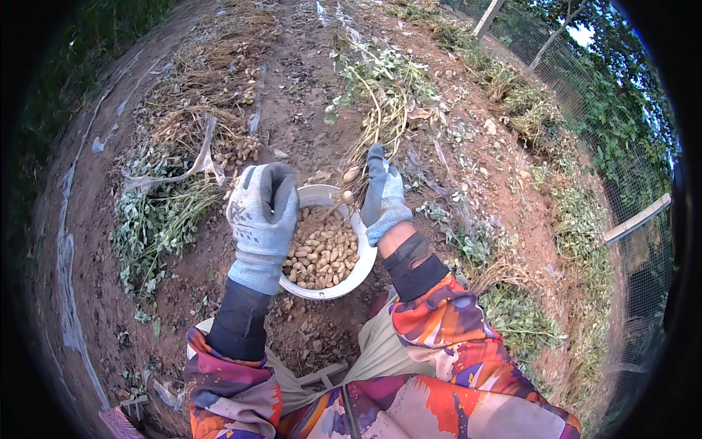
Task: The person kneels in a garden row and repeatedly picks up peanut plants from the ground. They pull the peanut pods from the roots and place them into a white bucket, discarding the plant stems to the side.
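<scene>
A white bucket stands on the soil in front of me, with many unshelled peanuts inside. My left hand, in a light blue and grey work glove, is above the bucket's left rim. Its fingers are curled, and whether anything is between them is hidden. My right hand, gloved the same way, grips a peanut plant by its lower stems at the right rim. The plant's leafy end points away from me. Its roots and a few pods hang over the bucket's far edge.
Pulled peanut plants lie in a row at the far left, pods showing. Nearer on that side are leafy vines and torn plastic film. A wire mesh fence with posts runs along the right. Part of another white container shows by my left sleeve.
</scene>
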### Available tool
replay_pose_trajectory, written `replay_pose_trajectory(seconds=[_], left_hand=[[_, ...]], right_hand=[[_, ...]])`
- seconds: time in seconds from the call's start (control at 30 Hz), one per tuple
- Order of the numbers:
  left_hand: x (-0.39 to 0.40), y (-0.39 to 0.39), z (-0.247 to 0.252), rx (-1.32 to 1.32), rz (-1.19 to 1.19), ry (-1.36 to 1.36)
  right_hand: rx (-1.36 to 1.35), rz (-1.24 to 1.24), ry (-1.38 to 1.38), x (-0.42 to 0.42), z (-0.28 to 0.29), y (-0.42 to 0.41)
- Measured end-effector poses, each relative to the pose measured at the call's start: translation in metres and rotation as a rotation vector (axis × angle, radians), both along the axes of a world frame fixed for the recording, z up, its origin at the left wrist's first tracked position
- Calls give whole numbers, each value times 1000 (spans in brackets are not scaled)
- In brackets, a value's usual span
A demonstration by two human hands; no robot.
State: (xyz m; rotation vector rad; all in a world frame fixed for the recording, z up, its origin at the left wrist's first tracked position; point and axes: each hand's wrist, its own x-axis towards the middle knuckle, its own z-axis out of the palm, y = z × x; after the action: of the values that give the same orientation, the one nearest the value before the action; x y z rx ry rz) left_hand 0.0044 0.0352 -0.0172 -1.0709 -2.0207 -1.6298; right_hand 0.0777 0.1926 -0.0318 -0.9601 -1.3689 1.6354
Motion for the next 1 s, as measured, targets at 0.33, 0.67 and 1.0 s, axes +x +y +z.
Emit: replay_pose_trajectory(seconds=[0.33, 0.67, 1.0], left_hand=[[24, 11, -4, -756, -202, 57], [18, 8, -17, -498, -88, -33], [0, 11, -24, -344, -404, -618]], right_hand=[[89, 206, 12, 3, 0, -23], [125, 368, 47, 4, -5, -14], [279, 697, -29, 5, -42, -5]])
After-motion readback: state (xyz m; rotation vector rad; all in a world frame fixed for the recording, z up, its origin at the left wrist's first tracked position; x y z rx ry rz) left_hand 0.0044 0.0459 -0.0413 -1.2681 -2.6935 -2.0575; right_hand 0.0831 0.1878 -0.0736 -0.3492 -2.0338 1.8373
